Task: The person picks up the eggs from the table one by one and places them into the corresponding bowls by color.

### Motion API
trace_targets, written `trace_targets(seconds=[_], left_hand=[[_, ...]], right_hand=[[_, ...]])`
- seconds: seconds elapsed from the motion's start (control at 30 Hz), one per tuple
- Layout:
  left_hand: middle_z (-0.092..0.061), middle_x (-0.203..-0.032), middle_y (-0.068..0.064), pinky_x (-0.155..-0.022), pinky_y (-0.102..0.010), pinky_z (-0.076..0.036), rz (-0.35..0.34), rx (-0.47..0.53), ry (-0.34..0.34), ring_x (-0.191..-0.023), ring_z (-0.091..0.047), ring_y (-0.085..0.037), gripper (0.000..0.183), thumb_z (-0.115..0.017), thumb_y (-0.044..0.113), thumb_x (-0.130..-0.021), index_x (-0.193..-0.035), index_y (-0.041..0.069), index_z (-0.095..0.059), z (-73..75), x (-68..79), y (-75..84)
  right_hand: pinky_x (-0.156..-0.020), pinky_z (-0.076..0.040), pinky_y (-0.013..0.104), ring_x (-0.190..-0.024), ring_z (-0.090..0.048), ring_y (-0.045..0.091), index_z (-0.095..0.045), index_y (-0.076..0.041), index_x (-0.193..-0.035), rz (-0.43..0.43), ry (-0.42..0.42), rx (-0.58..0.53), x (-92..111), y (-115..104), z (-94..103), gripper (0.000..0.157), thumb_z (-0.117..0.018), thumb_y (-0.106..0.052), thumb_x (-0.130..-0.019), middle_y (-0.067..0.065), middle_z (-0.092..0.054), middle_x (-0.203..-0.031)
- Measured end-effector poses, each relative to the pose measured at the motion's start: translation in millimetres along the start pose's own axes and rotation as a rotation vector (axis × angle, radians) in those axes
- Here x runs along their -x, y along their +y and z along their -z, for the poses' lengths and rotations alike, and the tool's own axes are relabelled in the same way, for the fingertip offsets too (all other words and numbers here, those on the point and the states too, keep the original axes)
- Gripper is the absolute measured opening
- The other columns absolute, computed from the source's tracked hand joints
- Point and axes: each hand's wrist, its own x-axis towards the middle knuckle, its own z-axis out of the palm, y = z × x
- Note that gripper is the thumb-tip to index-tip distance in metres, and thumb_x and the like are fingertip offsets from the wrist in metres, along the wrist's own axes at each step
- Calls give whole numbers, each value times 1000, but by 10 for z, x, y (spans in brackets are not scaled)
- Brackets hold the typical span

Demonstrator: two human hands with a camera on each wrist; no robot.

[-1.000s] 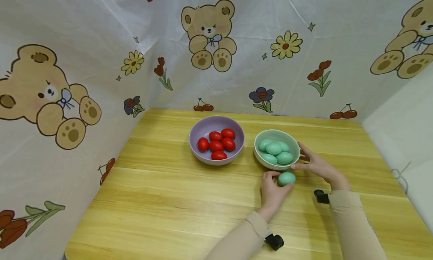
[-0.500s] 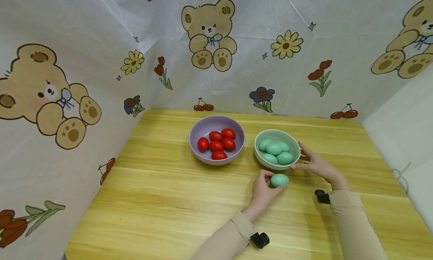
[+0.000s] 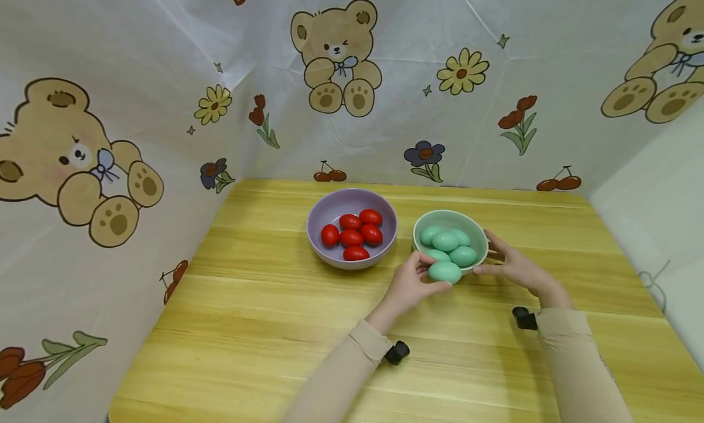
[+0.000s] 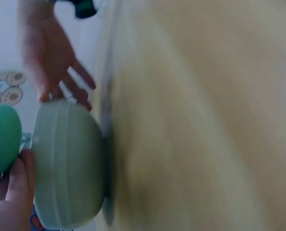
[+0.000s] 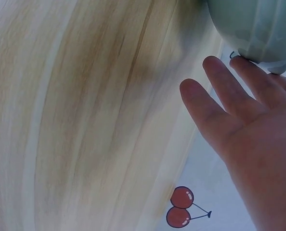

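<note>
A green egg (image 3: pixel 445 273) is pinched between the thumb and fingers of my left hand (image 3: pixel 408 286), at the near rim of the light green bowl (image 3: pixel 451 218). In the left wrist view the held egg (image 4: pixel 3 139) is raised to the height of the bowl's rim, beside its wall (image 4: pixel 68 166). Several more green eggs (image 3: pixel 445 240) lie inside the bowl. My right hand (image 3: pixel 519 270) rests against the bowl's right side with fingers spread. The right wrist view shows that hand (image 5: pixel 258 130) with extended fingers, fingertips at the bowl's outer wall (image 5: pixel 253 29).
Left of the green bowl stands a purple bowl (image 3: pixel 337 205) holding several red eggs (image 3: pixel 351 238). Both bowls are on a wood-grain table (image 3: pixel 247 325). A white cloth printed with bears (image 3: pixel 341 148) rises behind and on the left side.
My left hand has carried the green egg leftward and then up to the bowl's near rim, from the table area in front of it. My right hand has stayed at the bowl's side.
</note>
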Motion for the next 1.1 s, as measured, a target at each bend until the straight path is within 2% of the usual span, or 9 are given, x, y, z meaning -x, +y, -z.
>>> trace_targets(seconds=[0.13, 0.23, 0.33, 0.63, 0.83, 1.1], left_hand=[[-54, -107, 0, -88, -20, -45, 9, 13, 11, -101, -56, -8, 45, -79, 8, -73, -108, 3, -51, 83, -204, 24], [-54, -108, -1, -89, -18, -43, 32, -41, 31, -102, -54, -8, 47, -79, 10, -74, -112, 4, -52, 119, -328, 27], [-55, -108, 0, -89, -16, -42, 59, -107, 23, -101, -53, -7, 47, -79, 14, -75, -114, 5, -54, 126, -409, 40], [-59, -104, 2, -81, -16, -45, 106, -290, -55, -95, -56, -8, 45, -79, 19, -75, -113, 9, -57, 108, -535, 108], [-60, -108, 2, -83, -15, -44, 133, -312, -78, -98, -57, -8, 45, -80, 17, -74, -113, 8, -59, 125, -592, 132], [-62, -99, 4, -74, -15, -45, 135, -401, -80, -85, -55, -5, 45, -81, 20, -72, -111, 7, -63, 122, -639, 156]], right_hand=[[-94, -25, 69, -128, -21, 50, 3, -10, -149, -1, -2, 5, -19, -1, 2, 95, -67, -24, -86, 28, -15, -147], [-94, -25, 69, -128, -21, 50, 3, -12, -149, -5, -2, 5, -31, 5, 0, 95, -67, -24, -86, 27, -15, -147], [-94, -25, 68, -128, -22, 50, 2, -13, -150, -9, -3, 5, -37, 10, -4, 94, -67, -24, -86, 27, -16, -147], [-94, -25, 68, -129, -21, 49, 3, -14, -150, -8, -11, 2, -38, 13, -1, 93, -65, -24, -88, 27, -16, -147], [-95, -24, 68, -130, -20, 48, 3, -15, -150, -8, -12, 0, -20, 12, -2, 93, -65, -24, -88, 26, -16, -147], [-95, -24, 68, -130, -19, 48, 3, -14, -150, -11, -15, -3, -12, -3, -10, 93, -66, -24, -88, 27, -16, -147]])
